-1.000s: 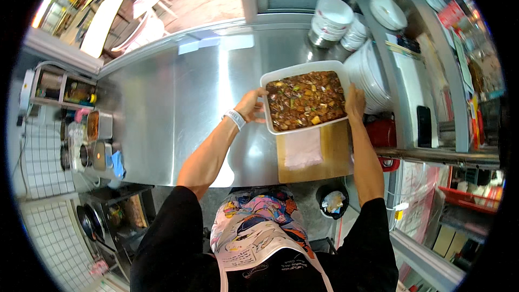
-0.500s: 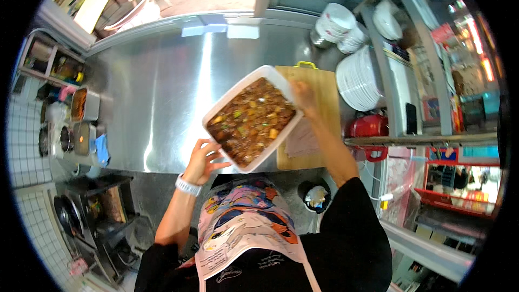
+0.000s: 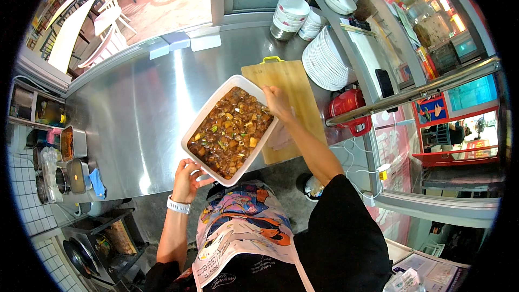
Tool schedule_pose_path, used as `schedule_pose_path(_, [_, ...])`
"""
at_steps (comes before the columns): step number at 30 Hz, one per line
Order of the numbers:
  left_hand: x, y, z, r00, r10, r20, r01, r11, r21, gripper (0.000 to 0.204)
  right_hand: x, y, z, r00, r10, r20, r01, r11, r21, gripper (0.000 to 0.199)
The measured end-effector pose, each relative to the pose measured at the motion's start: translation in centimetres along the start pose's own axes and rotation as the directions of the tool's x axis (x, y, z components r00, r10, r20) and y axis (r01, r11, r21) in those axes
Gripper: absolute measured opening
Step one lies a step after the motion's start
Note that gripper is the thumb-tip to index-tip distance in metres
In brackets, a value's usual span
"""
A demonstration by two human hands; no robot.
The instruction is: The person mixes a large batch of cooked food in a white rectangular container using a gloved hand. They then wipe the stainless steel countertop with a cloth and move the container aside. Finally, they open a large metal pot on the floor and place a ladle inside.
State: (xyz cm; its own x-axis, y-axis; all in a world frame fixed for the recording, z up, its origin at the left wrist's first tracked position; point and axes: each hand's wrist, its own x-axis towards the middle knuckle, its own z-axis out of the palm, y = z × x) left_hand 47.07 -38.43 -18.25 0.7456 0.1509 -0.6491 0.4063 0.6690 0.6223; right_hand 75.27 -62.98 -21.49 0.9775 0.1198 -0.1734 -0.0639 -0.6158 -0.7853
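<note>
A white rectangular tub (image 3: 208, 109) is tilted cornerwise in front of me, over the steel counter and partly over its near edge. Glossy brown diced stew (image 3: 230, 132) with pale cubes and green bits fills it. My right hand (image 3: 278, 101) grips the tub's upper right rim, fingers closed over the edge. At the lower left corner my left hand (image 3: 187, 180) holds the tub, its fingertips partly hidden beneath. Under the tub's right side lies a wooden cutting board (image 3: 294, 89) with a yellow handle; a pinkish cloth-like piece (image 3: 281, 139) on it is partly covered.
The steel counter (image 3: 130, 113) stretches left to metal food pans (image 3: 79, 143) and a blue cloth (image 3: 98, 184). Stacked bowls (image 3: 292, 13), white plates (image 3: 327, 59) and a red appliance (image 3: 345, 103) line the right side, beside a shelf. A bin (image 3: 311, 186) stands below the board.
The whole view has swung, so the counter and shelves appear turned and shifted left. The tub has also shifted left in view, and both hands keep their places on it.
</note>
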Motion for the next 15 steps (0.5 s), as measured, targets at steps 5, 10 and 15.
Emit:
schedule_pose_path(5, [1.3, -2.4, 3.8, 0.998, -0.052, -0.032, 0.049, 0.994, -0.095, 0.023, 4.2, 3.7, -1.4, 0.989, -0.138, -0.051, 0.130, 0.984, -0.124, 0.050])
schedule_pose_path(10, [1.3, -6.5, 4.3, 0.992, -0.062, -0.108, 0.047, 0.989, -0.140, 0.027, 5.2, 0.9, -0.9, 0.953, -0.293, 0.074, 0.300, 0.945, -0.131, 0.051])
schedule_pose_path(15, [-0.5, -9.7, 6.1, 0.974, -0.080, -0.212, 0.026, 0.969, -0.245, 0.026, 6.5, -1.5, 2.0, 0.879, -0.337, 0.337, 0.410, 0.895, -0.174, 0.048])
